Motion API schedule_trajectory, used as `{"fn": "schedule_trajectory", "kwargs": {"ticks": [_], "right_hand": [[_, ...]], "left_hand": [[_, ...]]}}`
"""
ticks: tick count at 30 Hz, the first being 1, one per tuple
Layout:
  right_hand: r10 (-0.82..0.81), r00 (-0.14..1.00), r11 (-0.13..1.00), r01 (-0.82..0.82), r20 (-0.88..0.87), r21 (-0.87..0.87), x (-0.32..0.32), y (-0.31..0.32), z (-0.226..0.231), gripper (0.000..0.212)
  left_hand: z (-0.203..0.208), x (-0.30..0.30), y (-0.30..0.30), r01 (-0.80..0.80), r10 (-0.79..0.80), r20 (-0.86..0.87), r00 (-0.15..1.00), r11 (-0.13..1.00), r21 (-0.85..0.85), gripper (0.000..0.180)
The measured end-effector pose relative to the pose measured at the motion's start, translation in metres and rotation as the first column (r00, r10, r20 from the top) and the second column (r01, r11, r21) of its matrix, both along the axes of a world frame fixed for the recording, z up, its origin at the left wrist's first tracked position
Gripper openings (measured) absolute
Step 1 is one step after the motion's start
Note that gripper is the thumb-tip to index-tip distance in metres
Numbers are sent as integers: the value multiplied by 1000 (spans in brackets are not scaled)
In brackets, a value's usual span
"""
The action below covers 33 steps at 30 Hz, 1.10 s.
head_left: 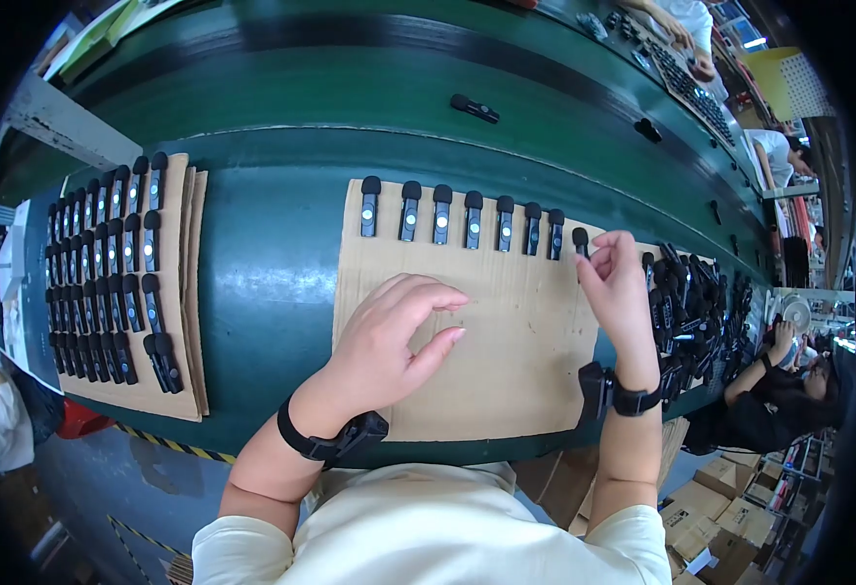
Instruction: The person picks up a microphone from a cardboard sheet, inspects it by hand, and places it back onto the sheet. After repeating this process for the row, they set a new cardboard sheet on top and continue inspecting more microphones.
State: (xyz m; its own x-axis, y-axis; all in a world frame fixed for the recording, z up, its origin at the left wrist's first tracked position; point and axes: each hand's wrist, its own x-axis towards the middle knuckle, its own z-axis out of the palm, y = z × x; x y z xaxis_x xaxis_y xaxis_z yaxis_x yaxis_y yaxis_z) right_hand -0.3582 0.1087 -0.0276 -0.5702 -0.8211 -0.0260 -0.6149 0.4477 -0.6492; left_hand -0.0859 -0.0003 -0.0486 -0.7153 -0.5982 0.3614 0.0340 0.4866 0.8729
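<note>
My right hand (615, 292) pinches a small black clip-on microphone (580, 238) with a foam tip, at the far right corner of a cardboard sheet (496, 361). To its left, several like microphones (473, 222) lie in a row along the sheet's far edge, foam tips pointing away from me; most show a lit or pale round spot. My left hand (384, 341) hovers over the left part of the sheet, open, with thumb and fingers curved apart and nothing between them. A black band with a small box sits on each wrist.
Stacked cardboard at left (190, 322) carries several rows of microphones (116, 244). A loose pile of microphones (686, 302) lies right of my right hand. Beyond runs a green conveyor (350, 83) with single microphones (475, 108) on it. Other people work at the far right.
</note>
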Motion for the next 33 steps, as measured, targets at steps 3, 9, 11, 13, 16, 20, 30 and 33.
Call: {"fn": "schedule_trajectory", "kwargs": {"ticks": [3,9,11,13,16,20,30,33], "right_hand": [[-5,984,999,13,-178,46,-12,-9,-10,31],[-1,960,998,21,-280,67,-16,-19,-27,30],[-11,957,997,32,-290,70,-16,-20,-31,30],[0,949,998,20,-317,59,-17,-20,-34,29],[-6,946,999,19,-323,37,-15,-18,-32,30],[-19,965,999,7,-262,-46,-4,-7,-16,29],[258,963,937,-231,73,-264,76,38,18,5],[277,929,941,-210,245,-264,87,45,15,3]], "left_hand": [[-1,1,-1,-12,12,15,1000,1000,-5,28],[-2,2,-2,-17,17,43,999,1000,3,26],[-3,2,-2,-15,14,46,999,1000,5,26],[-4,2,-2,-8,8,52,999,1000,8,25],[-2,2,-4,-12,12,53,998,1000,-4,24],[-1,3,-9,-27,26,26,999,999,32,22],[34,-6,-62,-163,163,55,985,987,-16,14],[50,-18,-89,-161,175,86,981,976,-148,14]]}}
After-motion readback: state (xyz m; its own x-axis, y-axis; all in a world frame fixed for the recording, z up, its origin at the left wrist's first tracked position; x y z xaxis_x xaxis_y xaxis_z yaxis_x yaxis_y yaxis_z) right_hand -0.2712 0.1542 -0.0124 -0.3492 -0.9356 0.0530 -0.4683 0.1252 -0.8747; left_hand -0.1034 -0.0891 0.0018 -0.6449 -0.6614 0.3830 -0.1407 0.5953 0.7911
